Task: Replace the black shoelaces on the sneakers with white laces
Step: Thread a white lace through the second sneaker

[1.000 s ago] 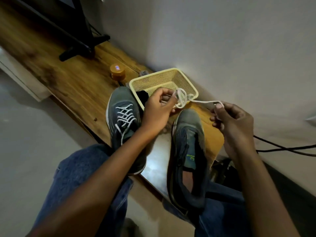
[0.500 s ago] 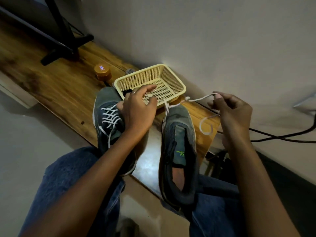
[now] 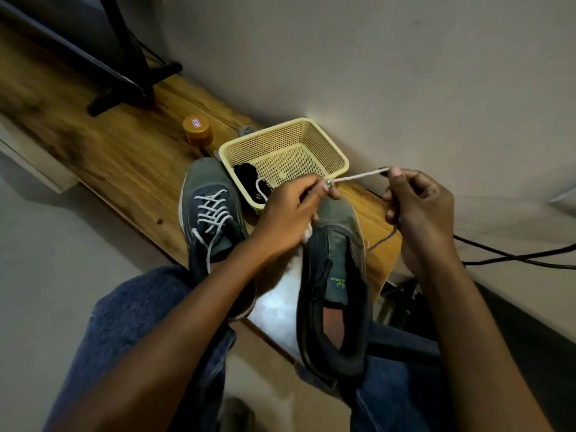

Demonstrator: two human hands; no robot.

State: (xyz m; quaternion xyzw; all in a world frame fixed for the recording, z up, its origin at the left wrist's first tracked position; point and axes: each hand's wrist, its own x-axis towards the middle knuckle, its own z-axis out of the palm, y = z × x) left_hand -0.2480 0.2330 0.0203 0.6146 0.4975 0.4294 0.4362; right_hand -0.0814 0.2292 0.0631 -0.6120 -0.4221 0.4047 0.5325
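Centre frame: the left hand (image 3: 290,210) and right hand (image 3: 417,210) are pinching a limp, light white lace (image 3: 358,175) taut above the unlaced sneaker (image 3: 335,275); the stiff tip is probably offering the best hold.

Left hand (image 3: 290,213), half a second ago spread over the basket (image 3: 339,157) rim, now sits at 9 o'clock of the right hand (image 3: 420,213) and pinches the white lace (image 3: 361,175). The lace, slack and looped then, now runs taut between both hands' fingers (image 3: 396,173) above the unlaced sneaker (image 3: 336,275).
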